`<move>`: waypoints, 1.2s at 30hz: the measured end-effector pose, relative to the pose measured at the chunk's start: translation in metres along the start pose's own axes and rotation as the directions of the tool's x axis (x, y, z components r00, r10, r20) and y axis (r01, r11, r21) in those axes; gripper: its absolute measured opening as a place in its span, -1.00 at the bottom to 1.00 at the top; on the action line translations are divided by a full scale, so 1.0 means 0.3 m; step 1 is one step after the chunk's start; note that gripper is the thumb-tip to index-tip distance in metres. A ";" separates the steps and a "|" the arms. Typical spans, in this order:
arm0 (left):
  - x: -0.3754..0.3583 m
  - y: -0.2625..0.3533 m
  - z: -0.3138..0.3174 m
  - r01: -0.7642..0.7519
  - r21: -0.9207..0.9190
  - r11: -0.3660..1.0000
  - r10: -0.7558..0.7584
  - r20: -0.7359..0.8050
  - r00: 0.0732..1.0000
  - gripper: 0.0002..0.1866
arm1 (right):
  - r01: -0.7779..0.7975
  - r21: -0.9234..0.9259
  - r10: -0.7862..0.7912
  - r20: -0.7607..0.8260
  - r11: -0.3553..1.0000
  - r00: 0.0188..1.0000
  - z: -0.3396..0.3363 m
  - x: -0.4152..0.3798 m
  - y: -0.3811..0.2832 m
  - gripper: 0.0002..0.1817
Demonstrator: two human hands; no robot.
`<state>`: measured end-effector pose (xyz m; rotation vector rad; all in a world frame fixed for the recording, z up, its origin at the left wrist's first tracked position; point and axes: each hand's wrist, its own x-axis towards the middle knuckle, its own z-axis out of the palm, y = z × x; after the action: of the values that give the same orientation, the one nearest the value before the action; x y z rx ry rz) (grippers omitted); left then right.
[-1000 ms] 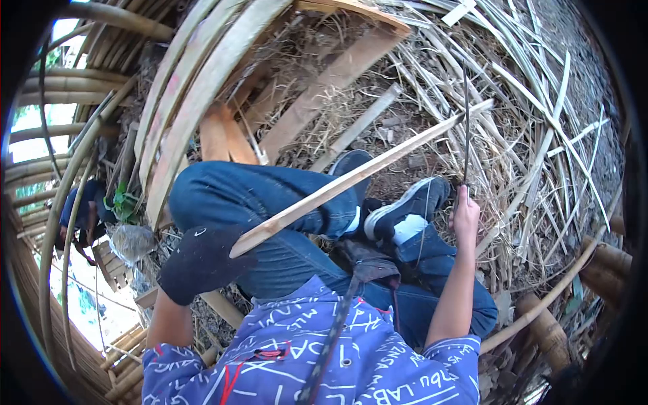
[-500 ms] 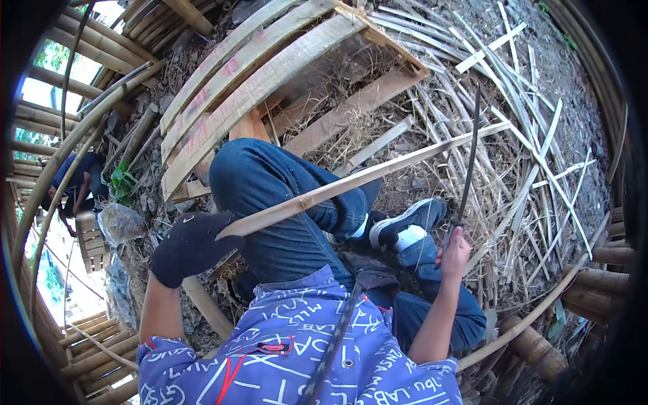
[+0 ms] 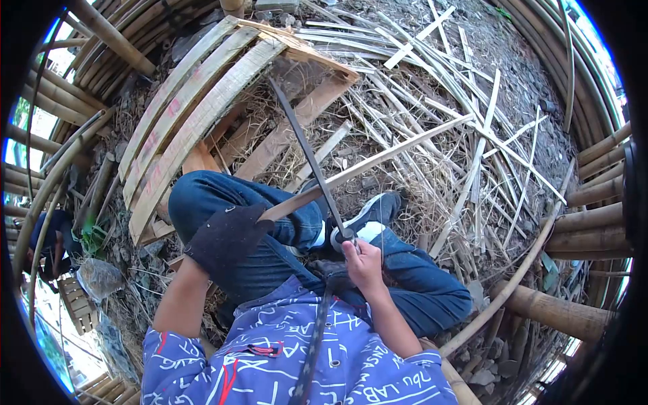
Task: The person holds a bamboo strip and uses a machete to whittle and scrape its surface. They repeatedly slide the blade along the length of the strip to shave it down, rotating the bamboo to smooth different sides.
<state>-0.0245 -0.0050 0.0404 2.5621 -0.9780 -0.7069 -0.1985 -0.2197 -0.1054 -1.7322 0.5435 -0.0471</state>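
A black glove covers my left hand (image 3: 228, 241), which is closed round the near end of a long bamboo strip (image 3: 398, 148). The strip slants up and to the right, past my bent knee, over the littered ground. My bare right hand (image 3: 364, 263) grips the handle of a long, dark-bladed machete (image 3: 302, 138). Its blade points up and to the left and crosses the strip a short way beyond my glove. My jeans-clad legs (image 3: 270, 250) are folded beneath the strip and the blade.
A slatted wooden pallet (image 3: 196, 125) leans at the upper left. Pale split strips (image 3: 466, 88) and shavings litter the ground to the right. Bamboo poles (image 3: 553, 307) line the right edge. Another person (image 3: 50, 243) bends at the far left, near a small slatted crate (image 3: 79, 304).
My right hand has moved left, and the machete has swung from upright on the right to lying across the strip. The view has shifted to the right.
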 end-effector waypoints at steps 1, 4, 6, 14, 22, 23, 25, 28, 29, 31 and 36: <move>-0.002 -0.006 0.006 0.003 -0.004 1.000 -0.003 0.005 1.000 -0.73 | -0.022 0.022 0.022 0.004 1.000 1.000 0.003 0.004 -0.012 -0.43; -0.010 -0.013 0.015 -0.030 0.047 0.998 0.031 -0.030 0.999 -0.72 | -0.050 0.034 0.051 -0.029 0.998 0.998 0.012 0.039 -0.018 -0.43; -0.001 0.003 0.008 0.027 -0.014 1.000 -0.027 -0.041 0.999 -0.71 | -0.057 0.036 0.057 0.004 0.998 0.998 0.010 0.063 -0.011 -0.42; 0.009 0.021 -0.010 -0.032 0.076 0.997 0.032 -0.005 0.999 -0.70 | 0.000 -0.293 0.031 0.099 0.956 0.995 -0.089 0.153 -0.029 -0.47; -0.002 0.004 0.004 -0.113 0.218 0.969 0.117 -0.006 0.993 -0.83 | 0.059 -0.458 -0.010 0.109 0.887 0.994 -0.135 0.199 -0.025 -0.36; -0.003 0.004 0.005 -0.084 0.203 0.976 0.086 -0.004 0.996 -0.83 | 0.047 -0.454 0.003 0.109 0.890 0.994 -0.136 0.198 -0.021 -0.34; -0.001 0.006 0.007 -0.057 0.189 0.980 0.059 -0.003 0.998 -0.83 | 0.058 -0.483 -0.012 0.098 0.874 0.995 -0.146 0.197 -0.015 -0.34; 0.000 -0.008 0.016 -0.006 0.102 0.995 0.008 -0.022 1.000 -0.71 | 0.146 -0.579 -0.124 0.078 0.802 0.989 -0.166 0.204 0.041 -0.36; -0.011 -0.025 0.022 -0.063 0.110 0.992 0.070 -0.059 0.996 -0.72 | 0.056 -0.493 -0.067 -0.004 0.868 0.998 -0.184 0.207 0.064 -0.36; -0.015 -0.032 0.026 -0.117 0.118 0.986 0.130 -0.103 0.986 -0.72 | -0.097 -0.378 0.036 -0.165 0.921 0.986 -0.263 0.233 0.149 -0.37; 0.002 -0.012 0.014 -0.095 0.136 0.986 0.105 -0.064 0.992 -0.72 | -0.336 -0.167 0.263 -0.350 0.927 0.899 -0.478 0.244 0.351 -0.37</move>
<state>-0.0245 -0.0032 0.0350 2.6089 -1.1569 -0.5367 -0.2142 -0.3928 -0.1883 -1.8505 1.0928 -0.0498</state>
